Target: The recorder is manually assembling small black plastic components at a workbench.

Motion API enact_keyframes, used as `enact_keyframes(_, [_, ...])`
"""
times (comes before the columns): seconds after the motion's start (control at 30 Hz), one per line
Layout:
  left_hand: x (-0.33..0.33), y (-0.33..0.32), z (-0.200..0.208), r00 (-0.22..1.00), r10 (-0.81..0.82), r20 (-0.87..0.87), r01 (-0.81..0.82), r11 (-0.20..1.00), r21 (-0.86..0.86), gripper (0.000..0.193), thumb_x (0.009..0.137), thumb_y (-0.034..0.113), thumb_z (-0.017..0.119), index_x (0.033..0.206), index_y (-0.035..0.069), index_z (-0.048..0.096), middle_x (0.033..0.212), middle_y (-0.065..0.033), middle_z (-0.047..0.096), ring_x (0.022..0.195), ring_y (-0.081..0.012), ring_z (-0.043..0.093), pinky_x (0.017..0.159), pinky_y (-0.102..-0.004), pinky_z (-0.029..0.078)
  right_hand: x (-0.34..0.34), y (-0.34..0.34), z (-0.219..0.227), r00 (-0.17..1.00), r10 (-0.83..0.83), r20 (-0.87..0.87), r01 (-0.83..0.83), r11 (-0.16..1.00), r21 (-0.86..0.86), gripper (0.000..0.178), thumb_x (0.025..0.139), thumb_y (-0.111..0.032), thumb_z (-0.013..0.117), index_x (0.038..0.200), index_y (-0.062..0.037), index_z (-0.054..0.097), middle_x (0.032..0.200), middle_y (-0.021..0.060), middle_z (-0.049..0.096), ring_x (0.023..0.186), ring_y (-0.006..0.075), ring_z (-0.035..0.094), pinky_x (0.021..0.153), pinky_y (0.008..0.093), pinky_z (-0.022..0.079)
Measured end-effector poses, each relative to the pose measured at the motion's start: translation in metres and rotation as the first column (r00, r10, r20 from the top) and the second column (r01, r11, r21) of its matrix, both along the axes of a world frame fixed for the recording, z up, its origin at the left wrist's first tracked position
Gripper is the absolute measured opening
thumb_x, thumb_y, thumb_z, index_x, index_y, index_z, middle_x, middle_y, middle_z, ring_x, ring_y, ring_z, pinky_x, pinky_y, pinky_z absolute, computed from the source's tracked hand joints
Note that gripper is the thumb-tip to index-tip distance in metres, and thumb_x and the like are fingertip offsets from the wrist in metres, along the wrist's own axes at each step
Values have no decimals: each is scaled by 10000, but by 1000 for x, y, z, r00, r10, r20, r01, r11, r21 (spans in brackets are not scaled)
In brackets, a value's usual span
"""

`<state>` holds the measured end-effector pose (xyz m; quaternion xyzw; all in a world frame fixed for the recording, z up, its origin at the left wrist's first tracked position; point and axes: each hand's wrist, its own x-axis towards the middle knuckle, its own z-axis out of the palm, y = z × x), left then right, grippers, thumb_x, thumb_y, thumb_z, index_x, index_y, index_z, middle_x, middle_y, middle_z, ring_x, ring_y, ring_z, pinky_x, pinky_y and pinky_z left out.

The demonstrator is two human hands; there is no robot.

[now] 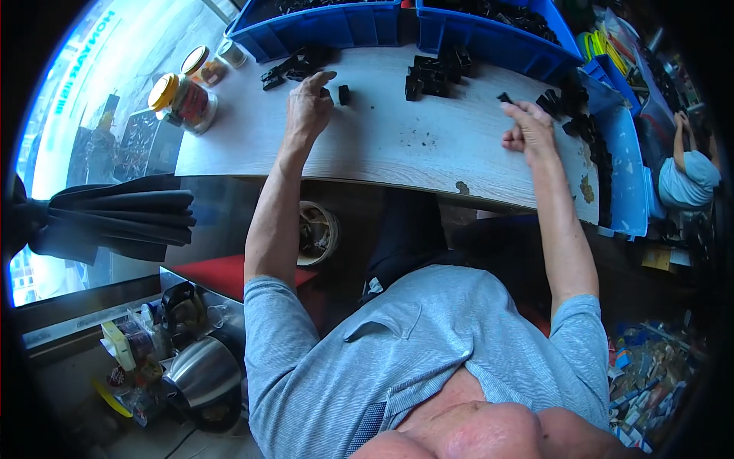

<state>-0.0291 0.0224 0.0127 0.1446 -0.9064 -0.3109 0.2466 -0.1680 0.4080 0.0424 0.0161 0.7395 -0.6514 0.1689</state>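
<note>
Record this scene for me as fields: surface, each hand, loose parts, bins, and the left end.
Surface: pale table, worn in spots
Left hand: over the table, beside a small black block; whether it grips anything is unclear
Right hand: small black part at its fingertips
Loose parts: black piles at left, middle and right
Bins: two blue bins along the far edge, holding black parts
Left end: lidded jars
</note>
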Motion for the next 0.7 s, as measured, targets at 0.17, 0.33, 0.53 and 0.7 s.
enact_keyframes(0.17, [10,21,9,991,-120,54,131,873,-470,514,860,-44,600,1306,199,679,1400,-123,608,1047,-320,691,924,-403,582,-37,57,1,964,-264,-19,264,964,25,361,824,-267,840,1094,-82,687,549,-4,497,526,164,628,523,333,600])
enact_keyframes(0.33, [13,24,7,969,-207,132,245,791,-560,482,820,-15,664,1274,147,668,1327,-65,639,1153,-299,615,905,-401,575,-62,88,7,904,-428,-5,428,904,21,348,831,-233,822,1113,-71,697,554,32,491,547,208,620,552,386,611])
enact_keyframes(0.53, [13,47,10,969,-229,94,243,818,-522,411,864,37,675,1269,103,651,1261,-66,668,1084,-304,627,848,-407,573,-54,73,15,886,-457,-79,459,889,5,355,840,-244,821,1130,-74,706,567,28,469,559,198,594,570,405,617])
enact_keyframes(0.7, [7,75,6,964,-262,36,248,850,-464,372,893,46,694,1259,109,677,1128,-91,738,1022,-308,666,859,-402,571,-43,6,18,982,-183,-43,186,980,72,425,838,-298,828,1169,-76,679,583,4,478,538,160,594,546,378,613])
